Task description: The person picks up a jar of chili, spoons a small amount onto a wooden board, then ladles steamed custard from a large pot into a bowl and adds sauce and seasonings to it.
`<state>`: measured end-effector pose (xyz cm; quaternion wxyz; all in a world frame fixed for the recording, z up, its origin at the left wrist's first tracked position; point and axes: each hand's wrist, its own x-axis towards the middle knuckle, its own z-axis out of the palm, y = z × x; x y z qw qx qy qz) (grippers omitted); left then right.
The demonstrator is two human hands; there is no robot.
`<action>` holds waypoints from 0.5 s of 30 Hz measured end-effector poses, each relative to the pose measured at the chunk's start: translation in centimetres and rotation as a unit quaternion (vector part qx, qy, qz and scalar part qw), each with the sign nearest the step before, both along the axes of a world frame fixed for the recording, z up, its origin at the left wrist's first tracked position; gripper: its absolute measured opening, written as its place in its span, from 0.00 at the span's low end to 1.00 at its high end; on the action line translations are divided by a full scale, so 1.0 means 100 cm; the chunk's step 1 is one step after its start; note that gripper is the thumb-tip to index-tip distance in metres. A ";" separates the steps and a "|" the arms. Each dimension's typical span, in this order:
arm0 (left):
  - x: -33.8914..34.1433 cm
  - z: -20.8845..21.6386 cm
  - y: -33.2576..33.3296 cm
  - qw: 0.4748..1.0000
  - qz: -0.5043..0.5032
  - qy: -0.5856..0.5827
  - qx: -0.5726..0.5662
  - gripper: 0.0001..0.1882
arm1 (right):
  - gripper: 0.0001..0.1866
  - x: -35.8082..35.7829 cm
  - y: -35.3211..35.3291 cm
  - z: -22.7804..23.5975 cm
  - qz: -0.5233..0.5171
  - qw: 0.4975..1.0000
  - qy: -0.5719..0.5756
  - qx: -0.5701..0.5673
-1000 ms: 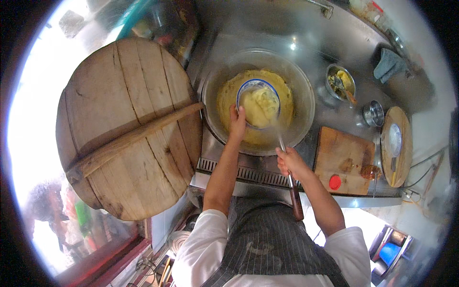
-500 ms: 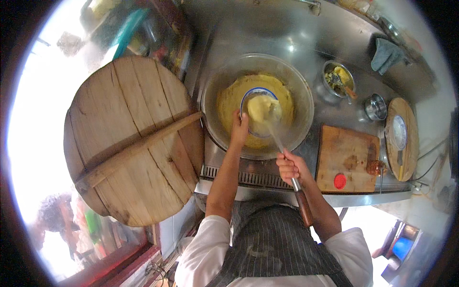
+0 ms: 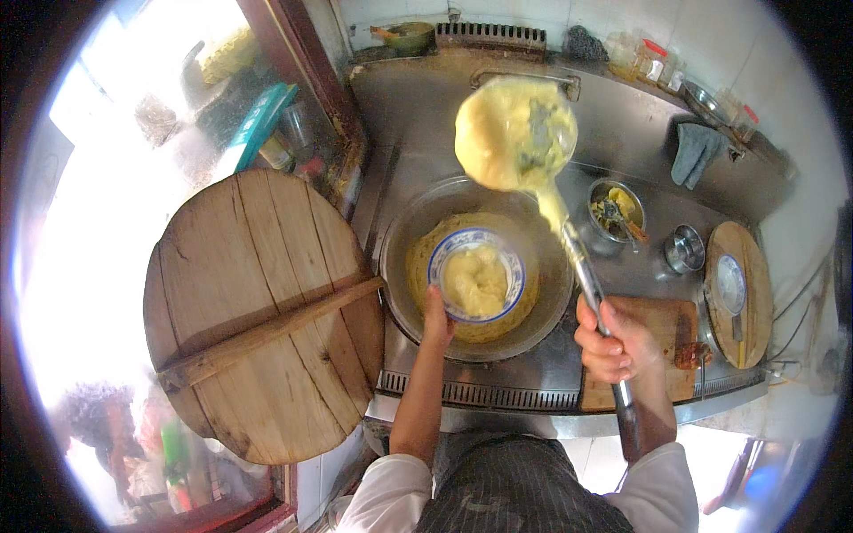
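Observation:
My left hand (image 3: 437, 315) grips the side of a white bowl with a blue pattern (image 3: 512, 275), holding it over a large round metal pot (image 3: 553, 233). Thick yellow mush (image 3: 477, 282) lies in the bowl, and more of it coats the inside of the pot. My right hand (image 3: 619, 342) is closed around the metal handle of a long ladle (image 3: 586, 271), whose lower end looks wooden. The ladle's head is raised high beyond the bowl, smeared with yellow mush that also runs onto its neck.
A big round wooden lid (image 3: 258, 311) stands left of the pot. To the right are a metal pot of food scraps (image 3: 615, 211), a small metal cup (image 3: 685, 249), a cutting board (image 3: 662, 315) and a round board (image 3: 755, 302). A grey cloth (image 3: 697, 153) hangs behind.
The ladle has come up out of the bowl, away from me and high. My right hand has moved right with it. The bowl stays over the pot in my left hand, and the view has shifted.

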<state>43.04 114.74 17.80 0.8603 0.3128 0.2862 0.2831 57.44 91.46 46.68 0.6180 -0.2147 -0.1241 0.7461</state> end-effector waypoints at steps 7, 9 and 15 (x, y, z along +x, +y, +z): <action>-0.137 0.024 -0.040 0.996 0.058 0.070 -0.007 0.35 | 0.18 0.004 0.055 -0.190 -0.200 0.570 -0.785 -0.136; -0.165 0.029 -0.053 0.987 0.093 0.131 0.026 0.34 | 0.17 0.015 0.082 -0.294 0.014 0.599 -0.752 -0.274; -0.178 0.012 -0.065 0.986 0.108 0.124 -0.007 0.37 | 0.19 0.038 0.108 -0.393 -0.002 0.531 -0.789 -0.308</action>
